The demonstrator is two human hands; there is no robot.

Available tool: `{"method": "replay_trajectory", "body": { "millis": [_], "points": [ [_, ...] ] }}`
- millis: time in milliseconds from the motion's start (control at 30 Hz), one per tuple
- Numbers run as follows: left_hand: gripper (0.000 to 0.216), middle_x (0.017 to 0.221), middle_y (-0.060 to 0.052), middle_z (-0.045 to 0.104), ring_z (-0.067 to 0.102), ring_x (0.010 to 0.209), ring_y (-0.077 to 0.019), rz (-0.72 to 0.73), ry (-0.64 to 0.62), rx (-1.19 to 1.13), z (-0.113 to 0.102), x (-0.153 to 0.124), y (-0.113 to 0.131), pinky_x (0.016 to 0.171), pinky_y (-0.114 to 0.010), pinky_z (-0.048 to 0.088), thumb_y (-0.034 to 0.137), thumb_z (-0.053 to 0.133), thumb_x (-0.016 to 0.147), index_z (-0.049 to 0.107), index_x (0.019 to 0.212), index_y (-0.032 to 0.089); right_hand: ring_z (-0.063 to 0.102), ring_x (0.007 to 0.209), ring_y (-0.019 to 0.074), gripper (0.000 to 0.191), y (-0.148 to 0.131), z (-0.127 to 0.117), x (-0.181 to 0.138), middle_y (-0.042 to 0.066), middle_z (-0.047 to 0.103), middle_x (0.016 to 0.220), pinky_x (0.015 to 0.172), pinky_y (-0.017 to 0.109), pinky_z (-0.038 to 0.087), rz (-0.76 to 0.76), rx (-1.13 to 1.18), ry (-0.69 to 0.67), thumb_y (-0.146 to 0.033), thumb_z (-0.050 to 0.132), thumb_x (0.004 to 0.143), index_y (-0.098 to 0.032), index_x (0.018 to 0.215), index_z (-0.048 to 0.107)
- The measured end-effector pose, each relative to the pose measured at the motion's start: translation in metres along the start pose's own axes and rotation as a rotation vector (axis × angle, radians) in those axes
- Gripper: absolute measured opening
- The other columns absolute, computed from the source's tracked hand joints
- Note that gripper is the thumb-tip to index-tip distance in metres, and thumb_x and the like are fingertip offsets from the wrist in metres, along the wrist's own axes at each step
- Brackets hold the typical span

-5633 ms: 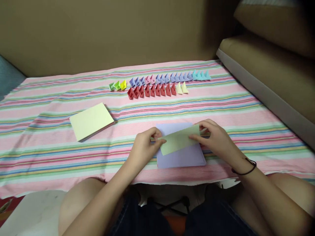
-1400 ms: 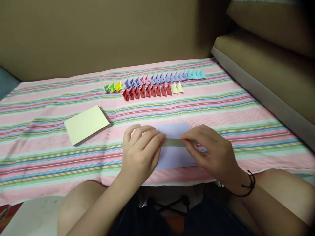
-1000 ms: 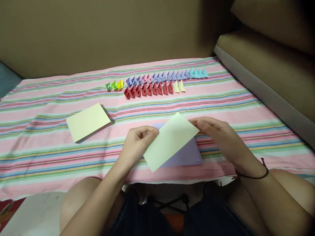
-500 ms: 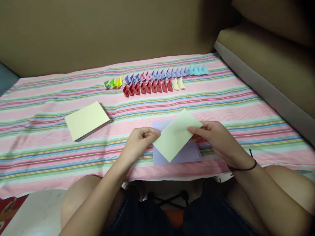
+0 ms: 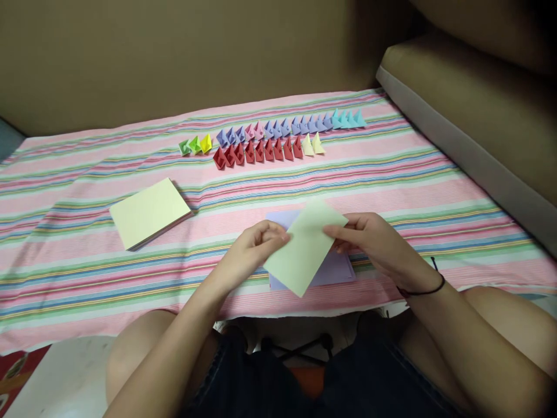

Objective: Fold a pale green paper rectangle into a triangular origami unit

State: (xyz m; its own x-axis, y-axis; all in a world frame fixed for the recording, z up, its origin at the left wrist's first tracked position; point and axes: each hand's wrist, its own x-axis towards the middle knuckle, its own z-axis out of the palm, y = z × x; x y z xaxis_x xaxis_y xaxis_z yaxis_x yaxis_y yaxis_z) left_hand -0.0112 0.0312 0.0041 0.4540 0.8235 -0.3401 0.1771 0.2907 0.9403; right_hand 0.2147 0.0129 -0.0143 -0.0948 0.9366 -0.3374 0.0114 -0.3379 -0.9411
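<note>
Between my hands a pale green sheet of paper [image 5: 304, 249] is held tilted, one corner toward me. My left hand [image 5: 256, 247] pinches its left edge between thumb and curled fingers. At the upper right edge my right hand [image 5: 365, 238] pinches it, thumb on top and fingers beneath. Under the sheet lie light purple papers [image 5: 335, 273] on the striped cloth; the green sheet hides much of them.
A pad of pale yellow paper [image 5: 150, 212] lies to the left. Farther back stand rows of small folded paper boats, among them red ones [image 5: 260, 151], purple ones [image 5: 304, 125] and turquoise ones [image 5: 348, 119]. A brown cushion [image 5: 470, 110] borders the striped cloth [image 5: 226, 197] on the right.
The green sheet has turned slightly and shifted a little left and toward me. Both hands still hold it, the right hand slightly farther left. The whole view has shifted a little.
</note>
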Motion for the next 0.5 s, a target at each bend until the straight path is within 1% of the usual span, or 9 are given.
{"method": "replay_trajectory", "body": {
  "millis": [100, 200, 267, 367, 400, 433, 500],
  "points": [
    [0.024, 0.066, 0.002, 0.064, 0.055, 0.051, -0.0096, -0.070, -0.012, -0.123, 0.008, 0.001, -0.004, 0.049, -0.020, 0.038, 0.038, 0.069, 0.076, 0.060, 0.085, 0.018, 0.065, 0.064, 0.0140, 0.023, -0.001, 0.007, -0.003, 0.004, 0.073, 0.076, 0.057, 0.025, 0.053, 0.001, 0.053, -0.082, -0.038, 0.074, 0.070, -0.018, 0.081, 0.073],
    [0.025, 0.064, 0.001, 0.065, 0.056, 0.051, -0.0099, -0.070, 0.060, -0.209, 0.012, 0.003, -0.009, 0.050, -0.020, 0.040, 0.037, 0.071, 0.074, 0.062, 0.084, 0.017, 0.067, 0.076, 0.0143, 0.024, -0.002, 0.011, -0.006, 0.004, 0.073, 0.089, 0.065, 0.025, 0.054, 0.004, 0.084, -0.164, -0.038, 0.070, 0.075, -0.020, 0.091, 0.073],
    [0.026, 0.064, 0.001, 0.064, 0.056, 0.052, -0.0102, -0.083, 0.097, -0.274, 0.013, 0.005, -0.012, 0.049, -0.020, 0.040, 0.039, 0.071, 0.073, 0.062, 0.080, 0.016, 0.066, 0.077, 0.0127, 0.023, -0.001, 0.011, -0.005, 0.003, 0.073, 0.092, 0.069, 0.024, 0.053, 0.013, 0.065, -0.229, -0.037, 0.069, 0.077, -0.020, 0.093, 0.073],
    [0.030, 0.063, 0.000, 0.062, 0.055, 0.053, -0.0103, -0.125, 0.103, -0.343, 0.012, 0.006, -0.014, 0.049, -0.021, 0.040, 0.043, 0.067, 0.075, 0.060, 0.073, 0.015, 0.066, 0.071, 0.0113, 0.022, 0.000, 0.010, -0.003, 0.003, 0.073, 0.083, 0.067, 0.023, 0.052, 0.022, 0.046, -0.268, -0.038, 0.068, 0.077, -0.018, 0.087, 0.073],
    [0.030, 0.063, 0.000, 0.061, 0.055, 0.053, -0.0102, -0.129, 0.104, -0.342, 0.011, 0.006, -0.014, 0.049, -0.021, 0.040, 0.044, 0.066, 0.076, 0.060, 0.074, 0.015, 0.066, 0.070, 0.0115, 0.023, 0.001, 0.010, -0.003, 0.002, 0.073, 0.080, 0.066, 0.024, 0.051, 0.022, 0.042, -0.269, -0.039, 0.068, 0.077, -0.018, 0.084, 0.073],
    [0.029, 0.064, 0.001, 0.061, 0.055, 0.053, -0.0100, -0.114, 0.111, -0.328, 0.011, 0.007, -0.014, 0.050, -0.021, 0.040, 0.043, 0.066, 0.076, 0.060, 0.078, 0.015, 0.066, 0.069, 0.0117, 0.024, 0.001, 0.011, -0.002, 0.002, 0.072, 0.077, 0.065, 0.024, 0.051, 0.017, 0.038, -0.260, -0.040, 0.069, 0.076, -0.017, 0.081, 0.072],
    [0.028, 0.074, 0.001, 0.063, 0.057, 0.058, -0.0096, -0.009, 0.184, -0.260, 0.013, 0.006, -0.015, 0.052, -0.020, 0.042, 0.038, 0.069, 0.075, 0.058, 0.091, 0.017, 0.064, 0.065, 0.0119, 0.025, 0.001, 0.011, -0.002, 0.001, 0.070, 0.070, 0.064, 0.025, 0.051, -0.006, 0.019, -0.213, -0.042, 0.070, 0.074, -0.017, 0.075, 0.070]
  ]
}}
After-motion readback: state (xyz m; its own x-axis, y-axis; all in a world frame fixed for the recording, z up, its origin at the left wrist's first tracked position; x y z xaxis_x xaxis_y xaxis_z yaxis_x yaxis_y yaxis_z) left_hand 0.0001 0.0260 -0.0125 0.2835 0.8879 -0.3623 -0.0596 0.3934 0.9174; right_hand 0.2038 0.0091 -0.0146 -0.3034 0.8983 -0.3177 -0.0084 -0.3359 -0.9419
